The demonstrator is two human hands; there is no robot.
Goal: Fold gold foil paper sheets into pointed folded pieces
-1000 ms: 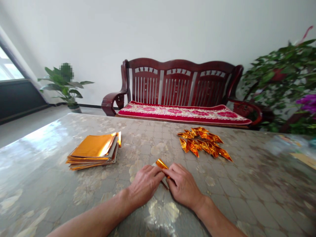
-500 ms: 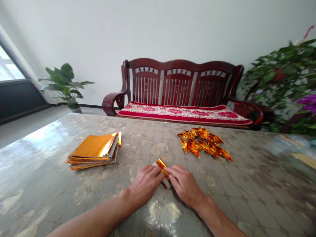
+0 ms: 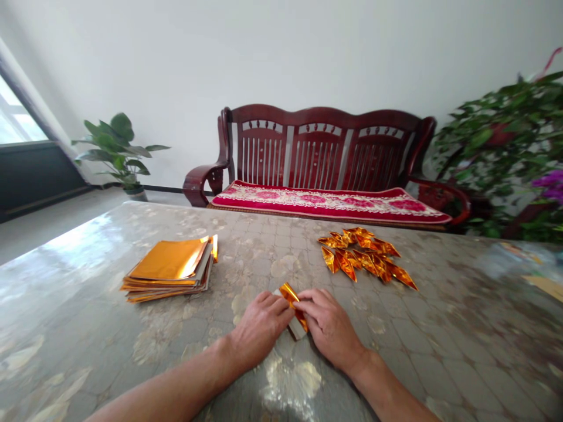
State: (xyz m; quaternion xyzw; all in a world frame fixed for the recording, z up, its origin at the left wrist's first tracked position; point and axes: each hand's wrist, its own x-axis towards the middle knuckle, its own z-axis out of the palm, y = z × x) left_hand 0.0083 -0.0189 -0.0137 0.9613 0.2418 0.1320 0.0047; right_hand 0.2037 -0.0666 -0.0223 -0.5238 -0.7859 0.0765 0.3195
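Observation:
A partly folded sheet of gold foil paper lies on the table between my hands, its grey backing showing at the lower end and left edge. My left hand rests on its left side with the fingers bent over it. From the right, my right hand presses the gold strip with thumb and fingertips drawn together. To the left is a stack of square gold foil sheets. Beyond my right hand lie several folded gold paper ingots with pointed ends. My fingers partly cover the sheet.
The table has a patterned, shiny cover. At its right edge is a clear plastic bag beside a tan piece. Behind the table stand a dark red wooden bench, a potted plant and leafy greenery.
My right hand's fingers have shifted slightly along the fold, and more of the gold strip and grey backing shows. My left hand stays nearly in place.

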